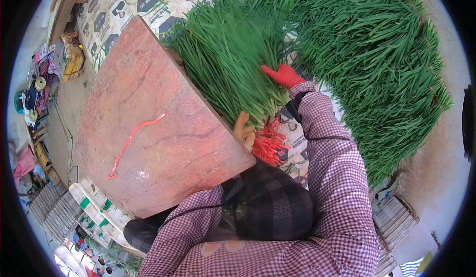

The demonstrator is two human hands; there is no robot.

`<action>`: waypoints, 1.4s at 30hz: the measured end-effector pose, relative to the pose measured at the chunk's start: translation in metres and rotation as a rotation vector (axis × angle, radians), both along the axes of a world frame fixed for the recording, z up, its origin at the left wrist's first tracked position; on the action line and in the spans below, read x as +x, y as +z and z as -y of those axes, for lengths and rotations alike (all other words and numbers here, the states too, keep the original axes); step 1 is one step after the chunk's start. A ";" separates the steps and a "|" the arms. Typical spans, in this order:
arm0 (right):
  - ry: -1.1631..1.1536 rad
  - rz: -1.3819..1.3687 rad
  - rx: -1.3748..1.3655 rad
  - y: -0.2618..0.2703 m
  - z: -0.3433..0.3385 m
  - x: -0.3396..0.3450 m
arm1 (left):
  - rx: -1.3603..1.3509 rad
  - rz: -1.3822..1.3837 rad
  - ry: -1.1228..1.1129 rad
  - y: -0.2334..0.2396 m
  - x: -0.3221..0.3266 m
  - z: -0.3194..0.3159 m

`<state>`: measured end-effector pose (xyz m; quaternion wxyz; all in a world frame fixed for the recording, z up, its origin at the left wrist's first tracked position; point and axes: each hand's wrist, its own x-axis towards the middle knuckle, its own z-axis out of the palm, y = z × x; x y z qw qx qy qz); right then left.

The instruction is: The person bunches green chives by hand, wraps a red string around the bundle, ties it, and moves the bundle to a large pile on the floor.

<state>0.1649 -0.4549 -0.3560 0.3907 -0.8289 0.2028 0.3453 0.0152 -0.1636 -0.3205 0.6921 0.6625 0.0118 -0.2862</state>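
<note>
Loose long green leaves, like Chinese chives (223,54), lie on a printed sheet beyond the wooden board, pale stem ends towards me. My right hand (283,75), in a red glove, rests over the right side of these leaves, thumb spread from the other fingers; whether it grips any is unclear. My left hand (245,131), in a tan glove, is at the stem ends beside the board's edge and partly hidden by it; its hold cannot be told. Below the stems lies a bunch of red plastic ties (270,141). One red tie (135,132) lies on the reddish board (167,128).
Tied bundles of green leaves (372,72) are piled along the right. The printed sheet (104,17) reaches back left. A yellow sack (72,57) and a wooden bench (61,13) stand at far left. White foam boxes (100,206) are at lower left, stacked crates (396,217) at lower right.
</note>
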 end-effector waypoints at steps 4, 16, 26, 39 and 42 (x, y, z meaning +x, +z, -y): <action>0.446 0.519 -0.402 0.044 -0.034 0.001 | 0.099 -0.131 0.105 0.007 -0.001 -0.007; -0.404 0.616 0.081 -0.009 -0.043 -0.028 | 0.134 -0.205 0.129 0.040 0.023 0.022; -0.430 -0.081 0.769 0.068 -0.067 -0.002 | 0.044 -0.102 0.181 -0.002 0.040 0.026; 0.135 0.215 0.136 0.090 -0.114 -0.013 | -0.079 -0.339 0.254 0.026 0.040 0.035; 0.100 0.248 0.294 0.069 -0.067 -0.002 | -0.003 -0.137 0.201 0.032 0.038 0.052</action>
